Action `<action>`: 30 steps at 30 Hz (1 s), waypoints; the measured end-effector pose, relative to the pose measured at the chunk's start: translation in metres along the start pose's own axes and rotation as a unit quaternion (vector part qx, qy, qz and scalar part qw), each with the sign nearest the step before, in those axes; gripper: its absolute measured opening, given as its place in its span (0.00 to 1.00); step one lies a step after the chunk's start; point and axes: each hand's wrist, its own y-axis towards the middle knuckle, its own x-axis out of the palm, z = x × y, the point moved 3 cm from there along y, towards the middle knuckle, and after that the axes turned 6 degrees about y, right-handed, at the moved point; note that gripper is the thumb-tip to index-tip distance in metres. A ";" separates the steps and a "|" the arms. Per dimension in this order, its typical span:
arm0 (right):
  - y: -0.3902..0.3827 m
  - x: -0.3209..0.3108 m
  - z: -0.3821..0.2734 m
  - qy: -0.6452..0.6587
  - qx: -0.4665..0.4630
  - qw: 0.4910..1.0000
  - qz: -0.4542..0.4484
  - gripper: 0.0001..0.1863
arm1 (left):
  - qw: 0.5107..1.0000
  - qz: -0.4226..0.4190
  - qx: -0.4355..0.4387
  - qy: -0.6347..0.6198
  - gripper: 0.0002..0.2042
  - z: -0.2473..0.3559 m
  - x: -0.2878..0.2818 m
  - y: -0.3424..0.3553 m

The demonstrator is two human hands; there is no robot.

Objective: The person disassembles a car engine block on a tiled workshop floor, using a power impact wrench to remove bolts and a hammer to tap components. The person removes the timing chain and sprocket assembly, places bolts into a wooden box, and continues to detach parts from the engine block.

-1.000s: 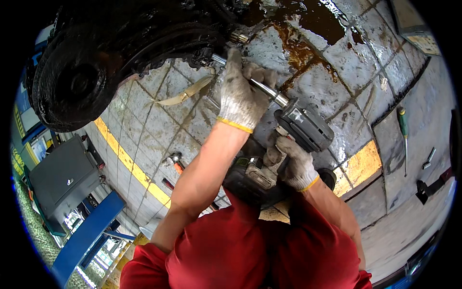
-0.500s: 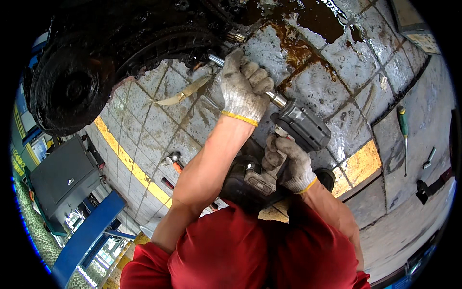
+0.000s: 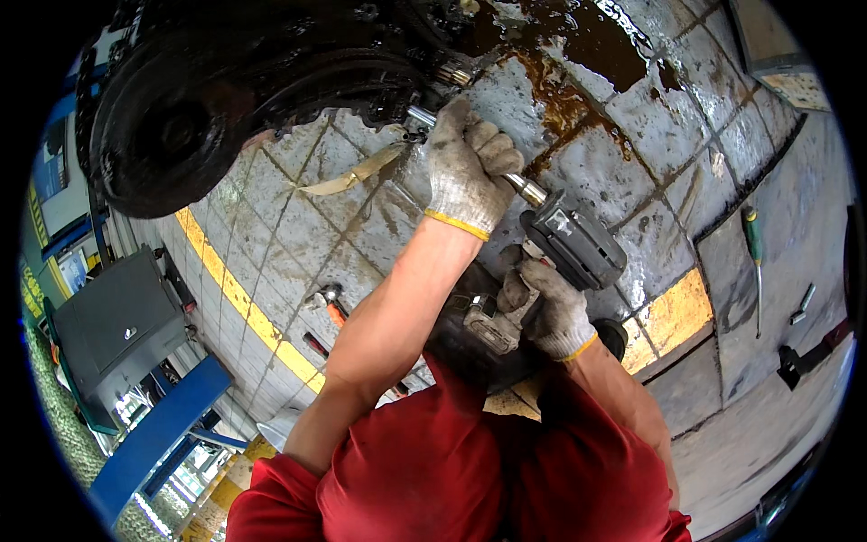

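In a knit work glove with a yellow cuff, my left hand (image 3: 470, 172) is closed around a silver socket extension bar (image 3: 532, 191). The bar's far end reaches the lower edge of a dark, oily engine (image 3: 298, 90); the exact contact is hard to see. Its near end sits in the nose of a black and grey cordless impact wrench (image 3: 578, 239). My right hand (image 3: 555, 312), gloved too, grips that wrench by its handle, close to my body. The battery end (image 3: 492, 330) hangs below, between my forearms.
Brown oil (image 3: 596, 45) pools on the tiles beyond the wrench. A pale flat strip (image 3: 357, 172) lies beneath the engine. Left of my forearm lies an orange-handled hammer (image 3: 332, 303). At right are a green screwdriver (image 3: 754, 248) and a small socket (image 3: 802, 303). A dark cabinet (image 3: 122, 321) stands left.
The engine's round wheel appears further right and higher in view. Both hands have shifted slightly right with the wrench and bar, their grips unchanged.
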 end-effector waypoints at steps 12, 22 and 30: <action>-0.003 -0.005 -0.002 0.052 -0.019 0.996 -0.066 0.15 | 0.999 -0.047 -0.015 -0.023 0.18 -0.005 -0.004 -0.002; -0.025 -0.007 -0.023 0.036 -0.089 0.994 -0.059 0.16 | 0.976 -0.171 0.023 0.129 0.17 -0.022 0.006 -0.025; -0.087 -0.037 -0.086 -0.013 -0.231 0.966 -0.119 0.19 | 0.743 -0.102 0.171 0.639 0.21 -0.005 -0.040 -0.057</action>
